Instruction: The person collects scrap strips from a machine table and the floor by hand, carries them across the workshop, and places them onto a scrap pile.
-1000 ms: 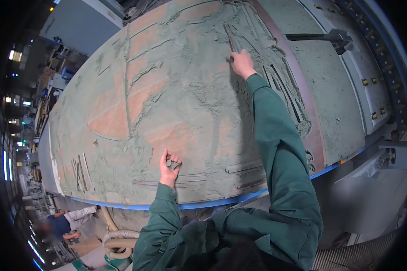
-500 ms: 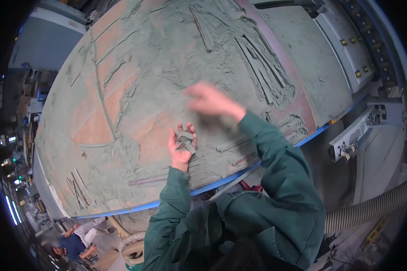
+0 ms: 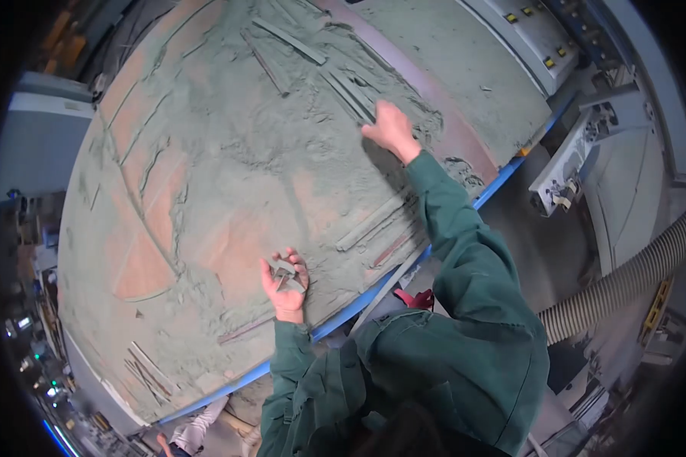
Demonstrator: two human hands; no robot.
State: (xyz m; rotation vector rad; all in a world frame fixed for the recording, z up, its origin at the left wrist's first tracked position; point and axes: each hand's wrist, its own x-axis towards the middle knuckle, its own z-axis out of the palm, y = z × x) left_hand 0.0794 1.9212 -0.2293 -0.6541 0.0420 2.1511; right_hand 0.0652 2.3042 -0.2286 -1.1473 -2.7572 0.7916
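Observation:
My left hand (image 3: 286, 293) is palm up near the table's front edge, its fingers curled around several small, flat grey offcuts (image 3: 288, 276). Farther out to the right, my right hand (image 3: 395, 129) has its fingers closed at the near end of long, thin dusty strips (image 3: 347, 93). The fingertips are partly hidden, so how many strips they grip is unclear. Beyond these, another long strip (image 3: 290, 39) lies at an angle, and a darker strip (image 3: 265, 65) rests to its left. Grey-green dust covers the large table surface (image 3: 236, 167).
Several thin sticks (image 3: 149, 372) lie at the table's front left. More strips (image 3: 373, 225) lie near the blue front edge (image 3: 351, 308). A ribbed hose (image 3: 617, 286) and a metal bracket (image 3: 560, 171) are at the right. Another person's legs (image 3: 198, 426) show at lower left.
My right hand has moved out and right, from above the table's middle to the strips, and closed there. My left hand still holds the offcuts. The camera view has turned somewhat.

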